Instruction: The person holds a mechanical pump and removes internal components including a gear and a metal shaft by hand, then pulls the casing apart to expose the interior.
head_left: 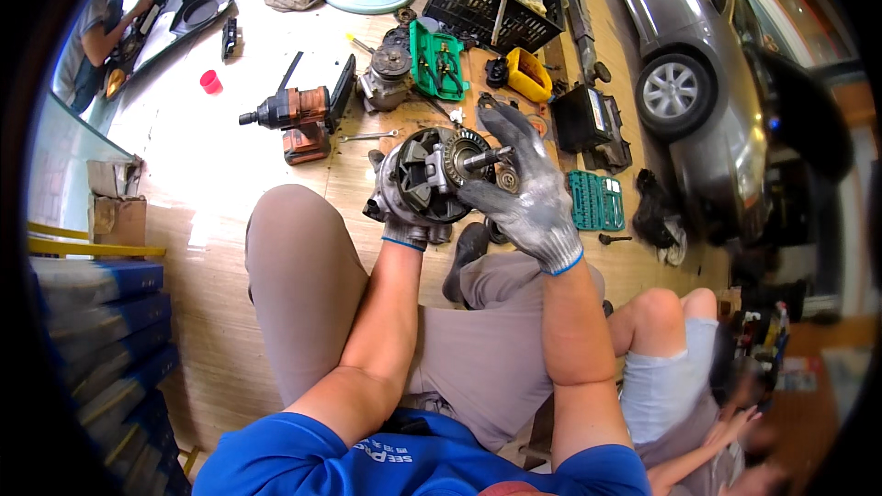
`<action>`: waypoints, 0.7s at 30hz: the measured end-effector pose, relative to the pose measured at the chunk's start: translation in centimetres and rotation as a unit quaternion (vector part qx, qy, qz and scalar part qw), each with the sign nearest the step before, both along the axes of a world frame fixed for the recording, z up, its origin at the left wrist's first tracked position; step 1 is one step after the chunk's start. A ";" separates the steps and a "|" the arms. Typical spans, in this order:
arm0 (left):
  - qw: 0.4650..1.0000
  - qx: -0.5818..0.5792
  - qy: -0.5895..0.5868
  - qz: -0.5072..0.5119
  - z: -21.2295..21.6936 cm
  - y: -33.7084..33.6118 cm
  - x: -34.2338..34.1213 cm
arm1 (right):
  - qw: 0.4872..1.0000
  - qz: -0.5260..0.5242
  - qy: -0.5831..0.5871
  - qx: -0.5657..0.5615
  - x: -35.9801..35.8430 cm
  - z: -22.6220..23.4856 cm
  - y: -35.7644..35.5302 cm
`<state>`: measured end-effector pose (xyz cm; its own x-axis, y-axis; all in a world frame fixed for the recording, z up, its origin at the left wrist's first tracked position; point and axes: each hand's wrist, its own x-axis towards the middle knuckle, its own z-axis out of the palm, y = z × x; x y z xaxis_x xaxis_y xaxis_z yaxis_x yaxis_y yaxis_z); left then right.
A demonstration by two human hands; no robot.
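Observation:
A metal compressor (418,179), its housing uncovered, is held above the floor in front of my knees. A shaft (485,158) and a ring of bearing rollers (459,154) stick out of it on the right. My left hand (404,233), gloved, grips it from underneath; its fingers are mostly hidden behind the housing. My right hand (533,197), in a grey coated glove, reaches around the shaft end with thumb and fingers apart. Its thumb lies by the bearing's lower edge.
An orange impact wrench (301,115), a spanner (369,136), another compressor (386,78), green tool cases (597,200), a yellow container (529,75) and a black battery (581,118) lie ahead. A grey car (680,64) stands right. One person sits lower right; another works far left.

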<state>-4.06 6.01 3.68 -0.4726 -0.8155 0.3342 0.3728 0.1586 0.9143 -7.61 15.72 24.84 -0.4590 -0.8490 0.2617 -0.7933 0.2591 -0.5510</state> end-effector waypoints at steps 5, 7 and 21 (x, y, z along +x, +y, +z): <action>0.988 -0.120 -0.087 0.031 -0.6 -0.5 0.1 | 1.000 0.010 -0.007 0.020 -0.4 -1.0 -0.1; 0.984 -0.141 -0.106 0.039 -0.3 -0.5 0.5 | 0.999 0.020 0.022 0.020 -0.5 -1.0 0.0; 0.890 -0.341 -0.274 0.127 0.6 -0.7 1.0 | 0.998 -0.021 -0.058 0.009 0.1 -0.9 0.0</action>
<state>-3.02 5.28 4.29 -0.5468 -0.6153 0.5678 -0.2266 0.7616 0.6071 -7.56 15.73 23.95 -0.5196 -0.8329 0.1906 -0.7135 0.3003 -0.6330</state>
